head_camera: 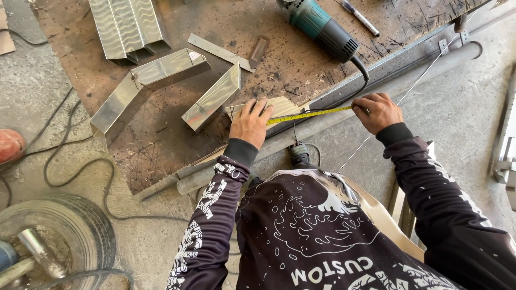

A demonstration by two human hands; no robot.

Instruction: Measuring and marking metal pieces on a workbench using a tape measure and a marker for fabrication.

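My left hand (pixel 251 122) presses flat on a short metal piece (pixel 279 105) at the near edge of the rusty workbench (pixel 161 129), pinning one end of a yellow tape measure (pixel 309 114). My right hand (pixel 377 111) pinches the tape's other end, off the bench edge to the right, so the blade is stretched straight between the hands. A bent, shiny square steel tube (pixel 156 75) with mitred folds lies just left of my left hand.
A teal and black angle grinder (pixel 322 29) lies at the bench's far side, its cable running down to the floor. Folded steel channels (pixel 126 27), a flat strip (pixel 217 51), a marker (pixel 360 17), a tyre (pixel 59 231) and loose cables surround the bench.
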